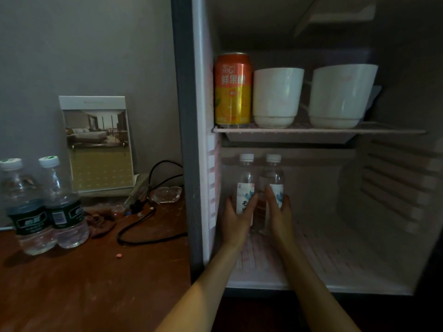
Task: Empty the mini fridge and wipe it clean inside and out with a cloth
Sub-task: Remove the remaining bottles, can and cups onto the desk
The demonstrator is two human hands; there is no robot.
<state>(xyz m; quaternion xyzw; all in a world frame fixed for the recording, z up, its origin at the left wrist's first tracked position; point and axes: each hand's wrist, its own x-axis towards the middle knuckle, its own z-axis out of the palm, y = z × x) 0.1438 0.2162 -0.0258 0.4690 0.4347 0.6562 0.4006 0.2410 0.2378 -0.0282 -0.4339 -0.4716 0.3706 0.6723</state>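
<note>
The mini fridge [200,164] stands open towards us at the right end of the tabletop [72,283]. Its top edge is cut off and its right wall sinks into shadow.

In the lower compartment, hard against the left wall, two water bottles stand upright with caps up, side by side and touching. The left hand [236,219] curls round the left bottle [245,180]. The right hand [279,212] wraps the right bottle [274,178]. The hands hide both bases, and fingers cover most of the white-and-blue labels, so the dark characters can't be read.

On the wire shelf [311,131] above, an orange can [232,89] stands upright. It reads 鲜果, and a third character curves out of sight. Beside it are two white cups [276,97], the far one partly in gloom.

Out on the tabletop stand two green-labelled bottles [26,207] with print too small to read. Near them are a crumpled brown cloth [100,221], a black cable [143,226] and a standing photo card [98,144] of a hotel room.
</note>
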